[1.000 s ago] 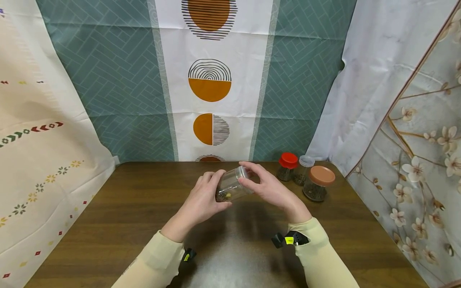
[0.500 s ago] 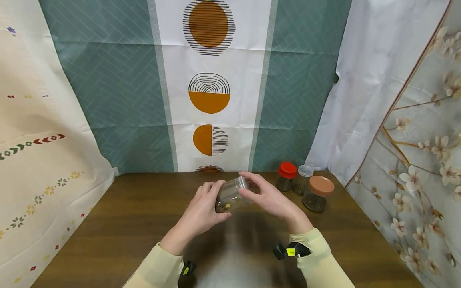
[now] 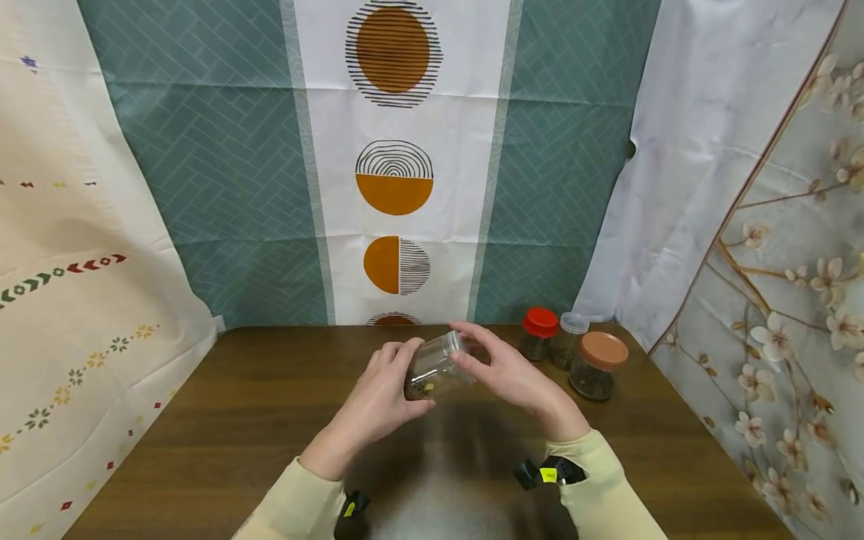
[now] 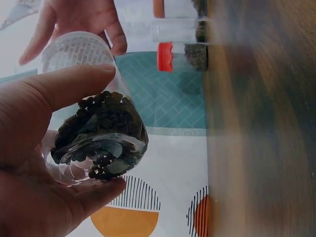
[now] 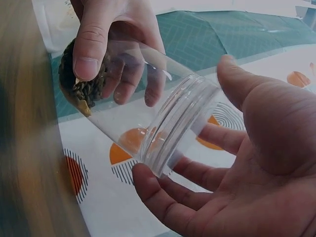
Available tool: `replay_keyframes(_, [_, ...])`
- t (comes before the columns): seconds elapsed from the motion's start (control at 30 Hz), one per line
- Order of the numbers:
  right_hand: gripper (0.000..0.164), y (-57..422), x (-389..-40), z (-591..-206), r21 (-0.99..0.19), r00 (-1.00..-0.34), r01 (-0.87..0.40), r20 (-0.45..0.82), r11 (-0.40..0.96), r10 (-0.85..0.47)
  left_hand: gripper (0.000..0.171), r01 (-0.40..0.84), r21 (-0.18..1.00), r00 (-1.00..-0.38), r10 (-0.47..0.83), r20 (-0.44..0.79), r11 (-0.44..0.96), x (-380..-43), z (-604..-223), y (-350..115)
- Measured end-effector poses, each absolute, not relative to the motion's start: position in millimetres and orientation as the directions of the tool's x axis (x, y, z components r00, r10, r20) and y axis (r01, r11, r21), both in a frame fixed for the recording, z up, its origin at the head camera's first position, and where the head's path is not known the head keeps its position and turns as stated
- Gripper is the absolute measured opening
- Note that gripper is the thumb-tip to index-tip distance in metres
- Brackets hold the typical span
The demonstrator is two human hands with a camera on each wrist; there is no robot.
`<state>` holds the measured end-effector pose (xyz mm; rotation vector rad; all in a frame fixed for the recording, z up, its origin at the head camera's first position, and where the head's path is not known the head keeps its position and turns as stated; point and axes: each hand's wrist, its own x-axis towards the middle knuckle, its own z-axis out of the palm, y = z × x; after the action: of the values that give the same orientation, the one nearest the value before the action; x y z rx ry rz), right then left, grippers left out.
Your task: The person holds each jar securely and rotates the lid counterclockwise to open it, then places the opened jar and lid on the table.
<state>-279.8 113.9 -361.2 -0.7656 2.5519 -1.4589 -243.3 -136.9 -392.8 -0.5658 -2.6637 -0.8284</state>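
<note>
Your left grip (image 3: 381,386), just below the centre of the head view, holds a clear jar (image 3: 435,367), with the thumb on one side and the fingers curled round the other. You have the jar raised above the brown counter (image 3: 270,427) and tilted, its base toward the lower left of the frame and its mouth toward the upper right. Dark pellets (image 4: 106,116) and a yellowish piece (image 5: 85,107) lie toward its base. Your right grip (image 3: 502,367) is spread wide about the jar's mouth, thumb and fingers at its rim; you can't tell from these views whether it holds on.

Further toward the right edge of the counter, near its back, you have three jars standing upright and close together: a red-lidded jar (image 3: 538,334), a clear-lidded jar (image 3: 565,351) and a larger terracotta-lidded jar (image 3: 597,367) in front, each with dark contents. Behind the counter, a green and white cloth (image 3: 243,187) fills the upper middle of the frame.
</note>
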Motion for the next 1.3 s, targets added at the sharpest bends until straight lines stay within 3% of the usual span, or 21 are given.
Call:
replay_keyframes(0.43, [0.064,108,-284,-351,-0.816,-0.892,-0.316,0.082,0.484,-0.444,0.095,0.460,0.435,-0.870,0.294,0.396,0.774,-245,-388,-135])
replay_keyframes(1.3, [0.069,120,-281,-352,-0.778,-0.837,-0.428,0.148,0.460,-0.527,0.095,0.455,0.426,-0.873,0.298,0.387,0.782,-244,-386,-137])
